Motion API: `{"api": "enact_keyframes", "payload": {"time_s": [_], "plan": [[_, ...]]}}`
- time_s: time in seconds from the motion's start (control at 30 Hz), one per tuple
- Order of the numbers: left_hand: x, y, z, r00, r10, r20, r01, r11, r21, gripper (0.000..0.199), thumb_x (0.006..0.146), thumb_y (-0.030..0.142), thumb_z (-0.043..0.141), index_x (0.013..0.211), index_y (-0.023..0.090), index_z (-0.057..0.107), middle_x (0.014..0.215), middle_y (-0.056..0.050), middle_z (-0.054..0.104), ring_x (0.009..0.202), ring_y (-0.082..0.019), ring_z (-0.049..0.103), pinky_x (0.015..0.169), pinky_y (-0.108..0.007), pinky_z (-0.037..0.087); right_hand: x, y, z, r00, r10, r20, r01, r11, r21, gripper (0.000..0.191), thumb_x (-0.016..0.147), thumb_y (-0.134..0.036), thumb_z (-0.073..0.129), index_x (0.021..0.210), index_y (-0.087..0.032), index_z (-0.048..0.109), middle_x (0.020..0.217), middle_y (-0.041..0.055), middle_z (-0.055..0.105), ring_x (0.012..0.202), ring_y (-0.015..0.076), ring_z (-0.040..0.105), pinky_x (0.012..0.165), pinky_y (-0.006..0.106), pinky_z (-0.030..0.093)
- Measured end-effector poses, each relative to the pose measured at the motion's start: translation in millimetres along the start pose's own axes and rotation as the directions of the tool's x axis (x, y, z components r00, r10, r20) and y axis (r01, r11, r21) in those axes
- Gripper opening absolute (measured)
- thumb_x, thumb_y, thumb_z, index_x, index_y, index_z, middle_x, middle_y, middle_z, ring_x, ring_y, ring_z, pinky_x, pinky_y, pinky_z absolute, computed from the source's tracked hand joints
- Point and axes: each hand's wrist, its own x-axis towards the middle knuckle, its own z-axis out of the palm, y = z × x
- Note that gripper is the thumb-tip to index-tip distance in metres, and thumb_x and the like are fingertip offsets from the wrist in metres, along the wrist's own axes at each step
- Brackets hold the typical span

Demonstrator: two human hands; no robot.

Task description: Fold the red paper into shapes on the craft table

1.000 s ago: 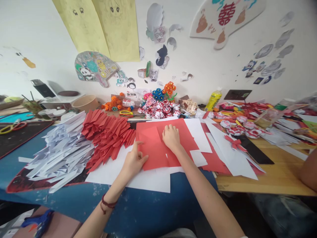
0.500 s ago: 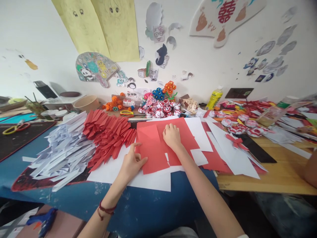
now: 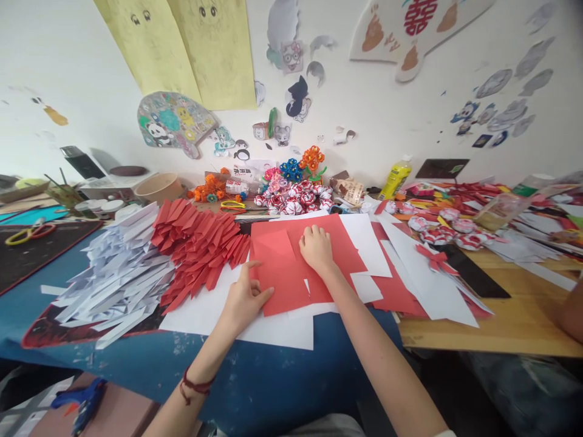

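My left hand [image 3: 247, 298] is at the left edge of a small red paper sheet [image 3: 282, 285], thumb and forefinger apart with their tips on it and the other fingers curled. My right hand [image 3: 316, 247] presses down on a larger red sheet [image 3: 339, 243] with its fingers bent inward; whatever is beneath the palm is hidden. The two red sheets overlap, and a thin white gap shows between them near my right wrist. White paper [image 3: 286, 334] lies underneath. Folded red strips [image 3: 198, 243] are heaped left of my hands, beside folded white strips [image 3: 121, 273].
Red-and-white paper balls [image 3: 296, 199] and craft flowers [image 3: 291, 171] stand along the wall. Paper sheets [image 3: 449, 297] spread to the right, near a yellow bottle [image 3: 397, 178]. Scissors [image 3: 31, 233] lie far left. A blue glue gun [image 3: 82, 400] is at lower left. Part of another person's arm [image 3: 572, 312] appears at right.
The small red sheet has shifted slightly right and up under my left hand, and the white gap between the sheets has narrowed. My right hand stays in place.
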Motion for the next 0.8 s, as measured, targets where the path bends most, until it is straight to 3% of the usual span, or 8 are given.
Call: {"api": "enact_keyframes", "payload": {"time_s": [0.1,0.17,0.3,0.37,0.5,0.57,0.7,0.8], "plan": [[-2,0,-0.7,1.000,0.022,-0.013,-0.021,0.996,0.086,0.054,0.078,0.036,0.062,0.123,0.020,0.037,0.055,0.011,0.046,0.046,-0.012,0.051,0.051,-0.021,0.038,0,0,-1,1.000,0.007,0.015,-0.007,1.000,0.006,0.023,0.094,-0.025,0.040,0.100,-0.014,0.059,0.102,0.0136,0.059,0.096,0.0265,0.051,0.081,0.037,0.035],[-6,1,0.1,0.995,0.084,-0.061,-0.064,0.959,0.275,0.052,0.081,0.034,0.060,0.126,0.021,0.038,0.064,0.007,0.055,0.051,-0.014,0.055,0.055,-0.024,0.041,-1,0,-2,1.000,0.007,0.023,-0.007,1.000,0.011,0.023,0.094,-0.025,0.040,0.100,-0.013,0.059,0.103,0.0142,0.059,0.097,0.0267,0.051,0.082,0.037,0.035],[-17,8,8.1,0.914,0.375,-0.157,-0.156,0.682,0.714,0.050,0.086,0.033,0.058,0.131,0.018,0.043,0.109,-0.013,0.063,0.092,-0.027,0.063,0.072,-0.035,0.047,1,-1,-3,0.999,0.023,0.034,-0.025,0.999,0.041,0.022,0.094,-0.024,0.041,0.099,-0.014,0.060,0.104,0.0148,0.060,0.098,0.0267,0.052,0.083,0.037,0.036],[-23,12,14.8,0.857,0.507,-0.092,-0.224,0.528,0.819,0.050,0.088,0.035,0.058,0.132,0.016,0.045,0.125,-0.018,0.057,0.109,-0.033,0.056,0.083,-0.042,0.046,4,-1,-7,0.998,0.038,0.044,-0.042,0.995,0.090,0.020,0.092,-0.023,0.043,0.095,-0.014,0.061,0.102,0.0137,0.061,0.097,0.0256,0.053,0.083,0.037,0.036],[-27,20,28.2,0.758,0.586,0.286,-0.546,0.331,0.770,0.042,0.093,0.033,0.053,0.133,0.024,0.048,0.132,-0.010,0.057,0.117,-0.028,0.053,0.095,-0.043,0.040,-2,6,-29,0.999,0.039,0.007,-0.039,0.951,0.307,0.019,0.092,-0.021,0.044,0.089,-0.018,0.063,0.091,0.0076,0.066,0.092,0.0218,0.058,0.084,0.034,0.040],[-26,21,33.0,0.702,0.589,0.399,-0.642,0.284,0.712,0.037,0.095,0.031,0.050,0.131,0.025,0.051,0.133,-0.008,0.057,0.119,-0.026,0.052,0.098,-0.042,0.039,-18,10,-46,0.998,-0.010,-0.064,0.036,0.902,0.431,0.023,0.094,-0.021,0.040,0.096,-0.019,0.063,0.095,0.0067,0.068,0.092,0.0202,0.060,0.086,0.033,0.042],[-20,15,37.5,0.662,0.606,0.440,-0.692,0.270,0.669,0.035,0.097,0.031,0.045,0.129,0.021,0.054,0.131,-0.008,0.060,0.119,-0.025,0.054,0.099,-0.042,0.039,-76,13,-91,0.989,-0.113,-0.093,0.146,0.762,0.631,0.031,0.096,-0.025,0.036,0.106,-0.025,0.065,0.106,0.0060,0.069,0.103,0.0219,0.061,0.092,0.038,0.046],[-17,10,37.9,0.655,0.621,0.431,-0.702,0.287,0.652,0.036,0.097,0.031,0.044,0.130,0.020,0.055,0.129,-0.009,0.061,0.118,-0.025,0.056,0.098,-0.042,0.041,-128,12,-136,0.997,-0.036,-0.065,0.074,0.586,0.807,0.031,0.093,-0.032,0.039,0.107,-0.039,0.066,0.105,0.0032,0.069,0.103,0.0241,0.064,0.086,0.041,0.053]]}}
